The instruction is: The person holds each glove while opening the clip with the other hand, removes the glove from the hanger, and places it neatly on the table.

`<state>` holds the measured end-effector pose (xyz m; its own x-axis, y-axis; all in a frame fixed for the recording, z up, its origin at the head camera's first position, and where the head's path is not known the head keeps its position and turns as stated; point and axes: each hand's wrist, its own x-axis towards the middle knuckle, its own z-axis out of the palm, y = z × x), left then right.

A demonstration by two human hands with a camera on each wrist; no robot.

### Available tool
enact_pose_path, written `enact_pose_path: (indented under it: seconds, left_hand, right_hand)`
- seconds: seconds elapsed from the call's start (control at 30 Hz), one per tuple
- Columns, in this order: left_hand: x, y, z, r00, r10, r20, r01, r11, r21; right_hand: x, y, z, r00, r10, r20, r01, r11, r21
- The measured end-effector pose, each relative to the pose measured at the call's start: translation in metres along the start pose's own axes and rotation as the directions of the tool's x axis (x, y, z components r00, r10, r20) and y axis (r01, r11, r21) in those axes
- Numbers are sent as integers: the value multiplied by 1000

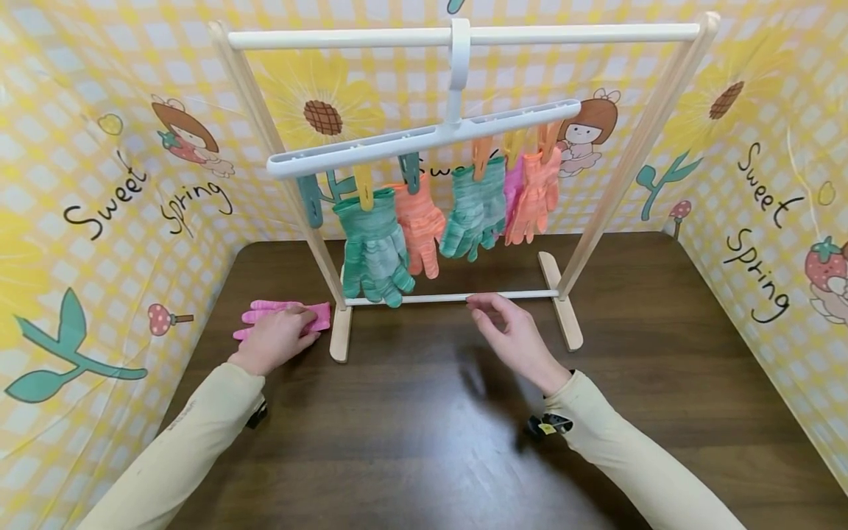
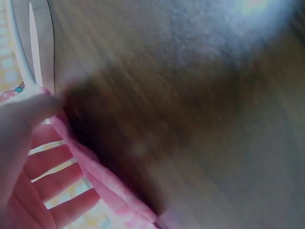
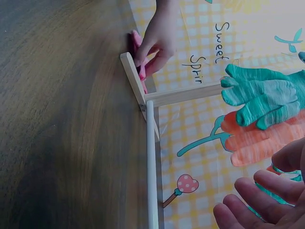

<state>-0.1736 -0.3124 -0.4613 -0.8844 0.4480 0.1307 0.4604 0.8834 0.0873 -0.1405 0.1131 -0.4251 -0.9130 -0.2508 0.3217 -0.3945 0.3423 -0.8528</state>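
Note:
A pink knit glove (image 1: 321,316) lies on the table left of the rack's foot, its fingers pointing left. My left hand (image 1: 277,340) is over it; in the right wrist view the left hand's thumb and fingers (image 3: 159,59) pinch the pink fabric. My right hand (image 1: 513,338) hovers in front of the rack's lower bar, fingers loosely bent and holding nothing. Above hangs a pale grey hanger (image 1: 424,138) with green gloves (image 1: 374,243), orange gloves (image 1: 536,195) and a pink glove (image 1: 513,184), partly hidden, clipped along it. Nothing shows under the leftmost blue-green clip (image 1: 309,202).
The hanger hooks over the top bar (image 1: 344,38) of a wooden rack, tilted with its left end nearer. The rack's feet (image 1: 341,335) stand on a dark wooden table (image 1: 424,434). Yellow checked cloth (image 1: 735,294) surrounds the table at the back and sides.

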Motion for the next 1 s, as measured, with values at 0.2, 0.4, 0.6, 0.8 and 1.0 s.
enact_pose_path:
  seconds: [0.2,0.4,0.6,0.8,1.0]
  left_hand:
    - [2,2,0,1000,-19,8,19,998,-64]
    - [1,0,6,998,21,-64,-24,999,-48]
    - [0,1,10,995,-2,-95,-1,1000,-28]
    - [-1,4,10,992,-26,-122,21,999,-37]
    - [3,14,3,979,-31,-204,9,994,-106]
  right_hand:
    - [0,1,0,1000,-2,3,2,1000,-9]
    - [0,-1,1,1000,-7,6,7,1000,-3]
    - [0,-3,2,1000,-16,8,16,1000,-5]
    - [2,-4,1,1000,-25,14,26,999,-23]
    - [6,-9,-1,999,-48,10,48,998,-29]
